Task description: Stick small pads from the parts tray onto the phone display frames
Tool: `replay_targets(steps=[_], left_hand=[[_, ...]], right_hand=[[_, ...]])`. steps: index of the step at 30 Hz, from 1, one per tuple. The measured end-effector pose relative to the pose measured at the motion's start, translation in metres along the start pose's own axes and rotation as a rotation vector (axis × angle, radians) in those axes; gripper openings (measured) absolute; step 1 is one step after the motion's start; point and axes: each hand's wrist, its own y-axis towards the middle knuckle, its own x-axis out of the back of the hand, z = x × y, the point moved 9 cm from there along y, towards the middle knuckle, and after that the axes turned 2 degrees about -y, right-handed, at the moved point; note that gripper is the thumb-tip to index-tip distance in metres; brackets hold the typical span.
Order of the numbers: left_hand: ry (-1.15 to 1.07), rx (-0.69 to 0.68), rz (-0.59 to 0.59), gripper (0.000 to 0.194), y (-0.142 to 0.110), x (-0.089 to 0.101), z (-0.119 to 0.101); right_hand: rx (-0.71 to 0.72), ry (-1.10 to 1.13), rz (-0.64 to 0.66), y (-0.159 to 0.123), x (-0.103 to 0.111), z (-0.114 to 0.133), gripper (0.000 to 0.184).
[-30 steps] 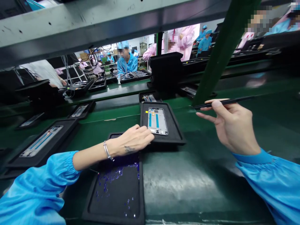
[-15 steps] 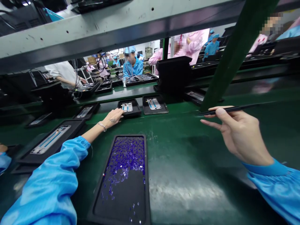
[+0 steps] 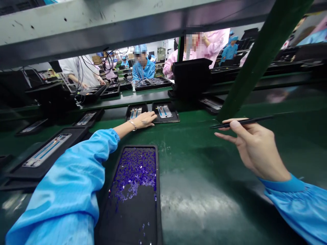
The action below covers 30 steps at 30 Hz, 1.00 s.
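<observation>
My left hand (image 3: 144, 119) is stretched out with its fingers extended at the left edge of a black tray (image 3: 173, 119). Whether the fingertips touch that tray or sit just in front of it, I cannot tell. In the tray lies a silvery phone frame (image 3: 164, 111) with blue strips. A second tray with a similar frame (image 3: 136, 112) is partly covered by my left hand. Black tweezers (image 3: 258, 119) are pinched in my right hand (image 3: 258, 149), held above the bench on the right, tips pointing left. Below my left hand lies a dark tray (image 3: 158, 204) scattered with tiny purple-blue pieces.
More trays with phone frames (image 3: 47, 150) stand on the left of the green bench (image 3: 194, 170). A slanted green post (image 3: 251, 75) rises behind my right hand, and a grey beam (image 3: 122, 32) crosses overhead. Stacked black trays (image 3: 191, 78) stand at the back; co-workers are beyond.
My left hand has moved right, from the left tray at the back to the edge of its neighbour. My right hand keeps the tweezers, nearly unmoved. The view has shifted slightly.
</observation>
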Motion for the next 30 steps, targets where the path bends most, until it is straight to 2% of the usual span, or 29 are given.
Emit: replay_targets(steps=[3, 5, 7, 10, 13, 16, 20, 23, 26, 30], left_hand=[[-0.026, -0.027, 0.031, 0.036, 0.027, -0.005, -0.013], [-0.042, -0.04, 0.049, 0.035, 0.035, -0.003, -0.016], [-0.053, -0.056, 0.046, 0.034, 0.035, 0.006, -0.02], [-0.063, -0.096, 0.008, 0.033, 0.023, 0.03, -0.037], [-0.072, -0.165, -0.034, 0.027, -0.005, 0.056, -0.072], [-0.082, -0.255, -0.052, 0.021, -0.045, 0.078, -0.122], [-0.116, -0.373, -0.033, 0.018, -0.108, 0.096, -0.192], [-0.141, -0.471, -0.066, 0.013, -0.154, 0.104, -0.237], [-0.238, -0.503, -0.109, 0.018, -0.186, 0.106, -0.266], [-0.36, -0.474, -0.141, 0.027, -0.201, 0.097, -0.283]], right_hand=[[-0.016, 0.0, 0.016, 0.0, 0.0, -0.003, 0.03], [-0.018, 0.006, 0.033, 0.0, -0.001, -0.002, 0.029], [-0.016, 0.015, 0.045, -0.001, -0.001, 0.0, 0.028], [-0.002, 0.042, 0.047, -0.001, 0.001, 0.005, 0.026], [0.027, 0.056, 0.038, -0.001, 0.003, 0.01, 0.023], [0.048, 0.052, 0.032, -0.001, 0.004, 0.013, 0.022], [0.039, 0.043, 0.058, -0.002, -0.003, 0.007, 0.022], [-0.013, 0.009, 0.14, -0.009, -0.023, -0.01, 0.024], [-0.067, -0.075, 0.25, -0.024, -0.051, -0.034, 0.029], [-0.154, -0.205, 0.341, -0.045, -0.075, -0.061, 0.037]])
